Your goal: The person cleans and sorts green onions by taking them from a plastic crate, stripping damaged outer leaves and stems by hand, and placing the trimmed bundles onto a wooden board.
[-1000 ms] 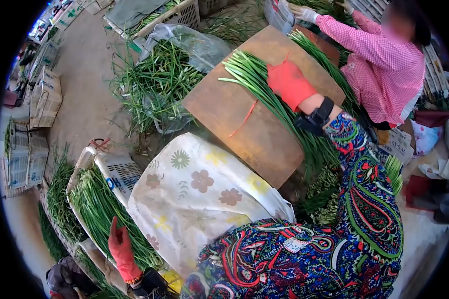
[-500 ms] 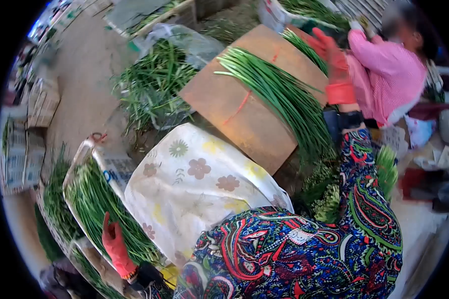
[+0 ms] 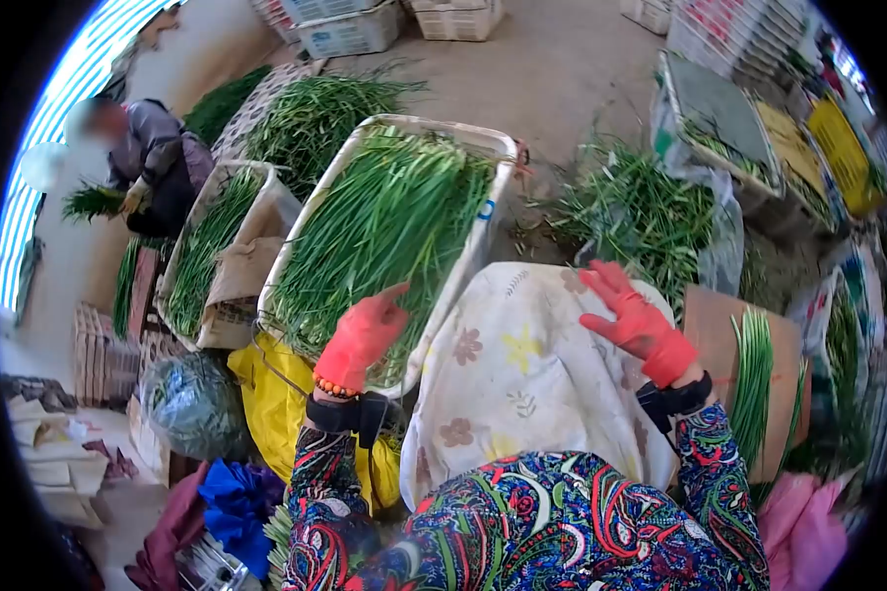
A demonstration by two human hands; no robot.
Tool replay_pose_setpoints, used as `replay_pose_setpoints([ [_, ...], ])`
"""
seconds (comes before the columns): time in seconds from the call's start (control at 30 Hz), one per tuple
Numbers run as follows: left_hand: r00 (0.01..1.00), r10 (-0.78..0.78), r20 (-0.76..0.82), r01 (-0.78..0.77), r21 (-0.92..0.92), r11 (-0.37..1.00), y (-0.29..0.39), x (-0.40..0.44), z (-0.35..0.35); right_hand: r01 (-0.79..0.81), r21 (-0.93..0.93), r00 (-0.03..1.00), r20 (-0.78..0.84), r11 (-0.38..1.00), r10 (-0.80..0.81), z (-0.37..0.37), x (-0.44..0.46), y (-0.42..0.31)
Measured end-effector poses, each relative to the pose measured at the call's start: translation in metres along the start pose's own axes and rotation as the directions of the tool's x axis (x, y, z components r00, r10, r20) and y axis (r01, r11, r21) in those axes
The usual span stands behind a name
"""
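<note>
My left hand, in a red rubber glove, is over the near part of a white plastic crate full of long green chives. Its index finger is stretched out, and I see nothing held in it. My right hand, gloved alike, has its fingers spread above a white flower-patterned cloth across my lap; it holds nothing. Beyond my right wrist, a bundle of chives lies on a brown board.
A smaller crate of greens stands left, near a co-worker holding greens. Loose leaves are heaped ahead right beside clear plastic. A yellow bag and a stuffed plastic bag sit left of me. Pink cloth shows at lower right.
My view has swung left, bringing the chive crate to the middle. My right hand has left the side of the board for the cloth. My left hand is now over the crate's chives.
</note>
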State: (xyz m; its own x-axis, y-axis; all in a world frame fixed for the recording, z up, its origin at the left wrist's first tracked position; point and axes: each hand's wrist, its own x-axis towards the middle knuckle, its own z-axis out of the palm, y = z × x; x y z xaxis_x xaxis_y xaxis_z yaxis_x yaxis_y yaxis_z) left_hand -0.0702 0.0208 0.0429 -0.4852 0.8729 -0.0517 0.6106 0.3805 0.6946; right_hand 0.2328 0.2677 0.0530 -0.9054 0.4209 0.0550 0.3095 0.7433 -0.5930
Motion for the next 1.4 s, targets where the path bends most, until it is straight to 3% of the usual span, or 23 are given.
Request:
replay_pose_setpoints([
  [0.03, 0.999, -0.034, -0.012, 0.033, -0.020, 0.999, -0.012, -0.001, -0.006, 0.079, 0.054, 0.997, 0.008, 0.995, -0.079, 0.008, 0.017, -0.004],
  [0.13, 0.991, -0.129, -0.032, 0.128, -0.038, 0.991, -0.027, 0.009, -0.030, -0.161, 0.427, 0.955, 0.294, 0.890, 0.032, 0.011, 0.069, -0.023],
  [0.23, 0.980, -0.195, -0.036, 0.191, -0.087, 0.978, -0.053, 0.042, -0.038, -0.362, 0.557, 0.892, 0.439, 0.748, 0.105, 0.023, 0.125, -0.006],
  [0.27, 0.973, -0.225, -0.050, 0.219, -0.109, 0.970, -0.058, 0.059, -0.040, -0.481, 0.807, 0.876, 0.453, 0.343, 0.163, 0.051, 0.143, 0.019],
  [0.33, 0.957, -0.275, -0.094, 0.266, -0.093, 0.959, -0.068, 0.098, -0.043, -0.447, 0.857, 0.883, 0.376, 0.256, 0.281, 0.065, 0.174, 0.030],
  [0.4, 0.963, -0.212, -0.167, 0.214, -0.007, 0.977, -0.091, 0.140, -0.039, -0.361, 0.913, 0.892, 0.279, 0.189, 0.355, 0.087, 0.202, 0.052],
  [0.43, 0.961, -0.155, -0.228, 0.178, 0.083, 0.981, -0.099, 0.162, -0.036, -0.355, 0.907, 0.897, 0.262, 0.226, 0.356, 0.093, 0.214, 0.056],
  [0.53, 0.930, -0.298, -0.216, 0.353, 0.295, 0.888, -0.103, 0.221, -0.029, -0.287, 0.898, 0.929, 0.176, 0.334, 0.325, 0.107, 0.241, 0.060],
  [0.63, 0.918, -0.292, -0.267, 0.392, 0.525, 0.756, -0.107, 0.261, -0.005, -0.279, 0.903, 0.934, 0.176, 0.327, 0.311, 0.118, 0.251, 0.067],
  [0.77, 0.875, -0.360, -0.325, 0.484, 0.535, 0.693, -0.115, 0.289, 0.019, -0.319, 0.908, 0.916, 0.221, 0.271, 0.336, 0.131, 0.256, 0.084],
  [0.9, 0.898, -0.342, -0.276, 0.435, 0.457, 0.775, -0.125, 0.295, 0.022, -0.402, 0.888, 0.872, 0.297, 0.224, 0.389, 0.127, 0.265, 0.084],
  [1.03, 0.920, -0.121, -0.373, 0.266, 0.366, 0.892, -0.144, 0.278, 0.031, -0.356, 0.901, 0.884, 0.238, 0.249, 0.403, 0.126, 0.276, 0.093],
  [1.17, 0.945, -0.179, -0.273, 0.267, 0.330, 0.906, -0.132, 0.276, 0.034, -0.372, 0.864, 0.877, 0.208, 0.338, 0.434, 0.123, 0.283, 0.097],
  [1.2, 0.938, -0.024, -0.345, 0.146, 0.331, 0.932, -0.134, 0.279, 0.038, -0.386, 0.847, 0.875, 0.210, 0.365, 0.437, 0.119, 0.285, 0.094],
  [1.3, 0.922, -0.063, -0.383, 0.176, 0.267, 0.948, -0.099, 0.306, 0.036, -0.398, 0.814, 0.876, 0.199, 0.423, 0.440, 0.122, 0.286, 0.094],
  [1.37, 0.945, -0.114, -0.307, 0.207, 0.288, 0.935, -0.083, 0.327, 0.038, -0.393, 0.809, 0.878, 0.189, 0.436, 0.440, 0.125, 0.286, 0.097],
  [1.4, 0.953, -0.213, -0.217, 0.272, 0.295, 0.916, -0.067, 0.331, 0.040, -0.390, 0.812, 0.878, 0.185, 0.434, 0.442, 0.126, 0.286, 0.099],
])
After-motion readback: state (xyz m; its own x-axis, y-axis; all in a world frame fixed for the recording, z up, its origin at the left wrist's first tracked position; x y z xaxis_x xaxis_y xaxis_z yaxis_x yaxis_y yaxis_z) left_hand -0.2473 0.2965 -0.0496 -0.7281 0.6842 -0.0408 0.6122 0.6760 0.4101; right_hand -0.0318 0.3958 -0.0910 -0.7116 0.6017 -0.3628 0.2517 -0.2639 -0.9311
